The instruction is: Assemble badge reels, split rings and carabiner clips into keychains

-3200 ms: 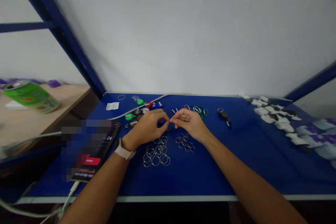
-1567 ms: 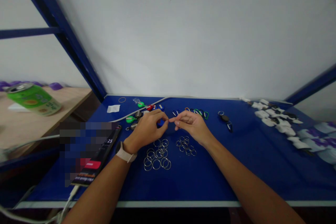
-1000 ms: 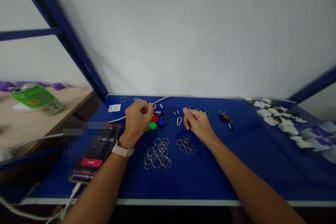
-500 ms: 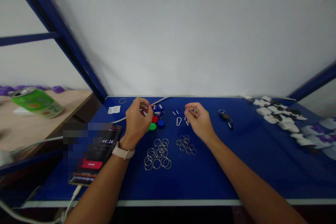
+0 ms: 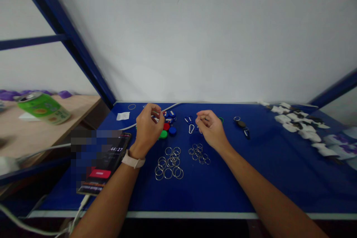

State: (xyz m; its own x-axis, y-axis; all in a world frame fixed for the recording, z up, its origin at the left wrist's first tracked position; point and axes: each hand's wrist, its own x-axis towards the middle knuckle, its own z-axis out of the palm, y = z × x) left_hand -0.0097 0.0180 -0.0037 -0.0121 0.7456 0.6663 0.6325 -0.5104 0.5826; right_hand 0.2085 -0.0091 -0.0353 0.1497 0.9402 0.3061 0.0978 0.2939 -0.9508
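My left hand (image 5: 150,125) is curled with thumb and fingertips drawn together, beside a pile of round plastic pieces: a red one (image 5: 166,126), a green one (image 5: 163,134) and a blue one (image 5: 172,131). Whatever its fingers hold is hidden. Over the right side of some blue carabiner clips (image 5: 188,119) hovers my right hand (image 5: 211,127), its thumb pressed toward bent fingers; what lies between them is too small to tell. A silver-looking clip (image 5: 191,129) rests between the hands. Nearer me lie larger metal split rings (image 5: 168,173) and a cluster of smaller rings (image 5: 201,160).
A black badge reel (image 5: 241,124) with ring and clip lies right of my hands. White pieces (image 5: 306,134) cover the far right. At left are a phone (image 5: 111,160) with a cable, a paper scrap (image 5: 123,116) and a green can (image 5: 44,108) on a wooden table.
The view has shifted slightly, so everything sits a little further right. Both hands keep nearly the same place and pose, with small finger movements.
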